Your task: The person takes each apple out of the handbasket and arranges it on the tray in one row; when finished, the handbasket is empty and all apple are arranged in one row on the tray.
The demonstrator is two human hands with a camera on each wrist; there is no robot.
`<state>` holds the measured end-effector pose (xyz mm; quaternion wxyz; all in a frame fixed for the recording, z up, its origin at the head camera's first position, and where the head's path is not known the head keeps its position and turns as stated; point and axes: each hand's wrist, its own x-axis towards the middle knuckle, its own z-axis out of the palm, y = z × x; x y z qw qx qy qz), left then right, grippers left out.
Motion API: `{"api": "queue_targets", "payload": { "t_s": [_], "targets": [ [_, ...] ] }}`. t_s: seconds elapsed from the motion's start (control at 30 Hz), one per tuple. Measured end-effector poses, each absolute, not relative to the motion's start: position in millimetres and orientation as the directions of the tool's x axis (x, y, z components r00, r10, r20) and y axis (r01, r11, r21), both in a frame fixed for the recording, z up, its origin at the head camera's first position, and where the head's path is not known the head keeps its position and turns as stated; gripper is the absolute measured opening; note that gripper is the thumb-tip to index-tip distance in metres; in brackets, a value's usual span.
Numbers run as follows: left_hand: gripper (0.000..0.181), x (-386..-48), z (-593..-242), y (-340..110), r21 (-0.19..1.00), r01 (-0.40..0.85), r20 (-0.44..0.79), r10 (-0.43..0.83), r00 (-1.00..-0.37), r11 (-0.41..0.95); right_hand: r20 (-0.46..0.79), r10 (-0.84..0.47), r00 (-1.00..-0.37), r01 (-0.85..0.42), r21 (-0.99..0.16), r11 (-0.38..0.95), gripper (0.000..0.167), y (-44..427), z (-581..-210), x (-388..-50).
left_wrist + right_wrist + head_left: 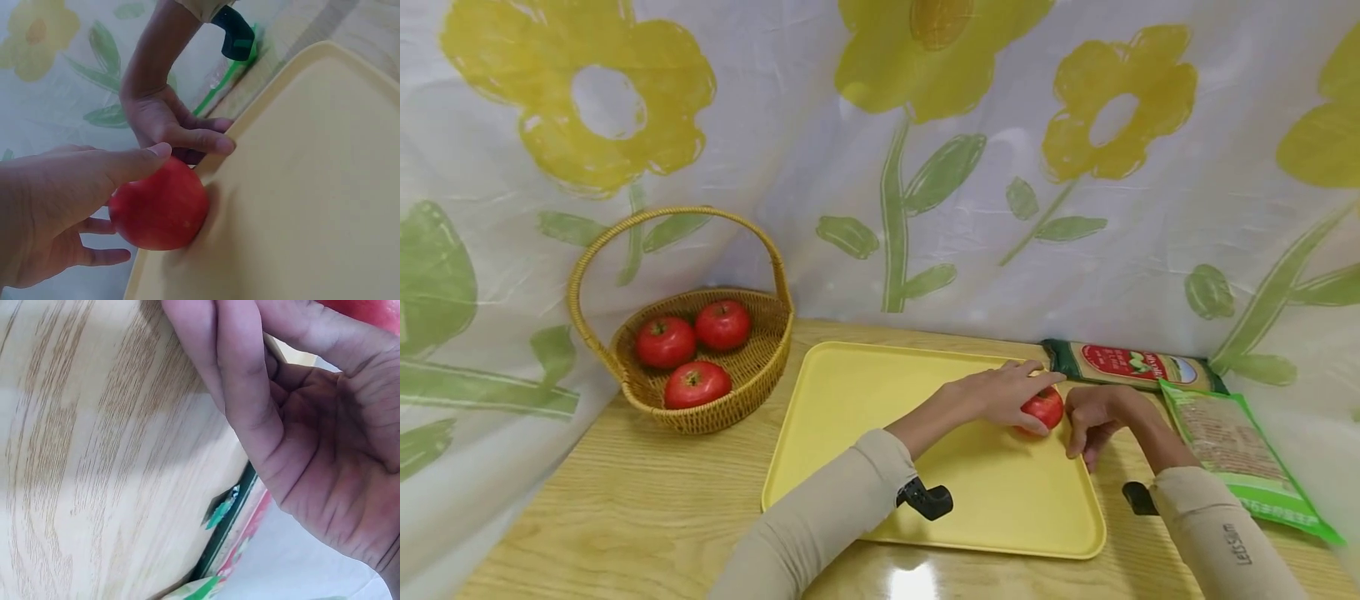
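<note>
A red apple (1045, 407) rests on the right side of a yellow tray (850, 383). My left hand (996, 394) holds it, with the thumb on one side and the fingers around the other. In the left wrist view the thumb lies against the apple (159, 209), and two fingertips show past it. Beside the apple, my right hand (1097, 412) pinches the tray's right rim. The left wrist view shows its thumb on top of that rim. Curled fingers of the right hand (250, 394) fill the right wrist view, partly hiding the rim.
At the left stands a wicker basket (775, 367) with a tall handle, holding three red apples (697, 385). A dark green packet (1138, 367) lies behind the tray by the curtain. Right of my right forearm lies a green-edged bag (1232, 437). The table (647, 508) is wooden.
</note>
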<state>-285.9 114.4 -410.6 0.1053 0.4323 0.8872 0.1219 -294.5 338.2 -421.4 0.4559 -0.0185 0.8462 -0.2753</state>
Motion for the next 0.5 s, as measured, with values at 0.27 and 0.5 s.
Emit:
{"api": "queue_targets", "payload": {
  "t_s": [0.27, 0.5],
  "targets": [
    [0.074, -286, -401, 102, 0.254, 0.769, -0.053, 0.802, -0.594, 0.586, -0.759, -0.284, -0.585, 0.205, -0.478, 0.854, 0.017, 338, -420, -295],
    [0.068, -286, -388, 93, 0.243, 0.801, -0.039, 0.830, -0.556, 0.547, -0.761, -0.285, -0.583, 0.217, -0.484, 0.848, 0.019, 335, -421, -295]
  ]
}}
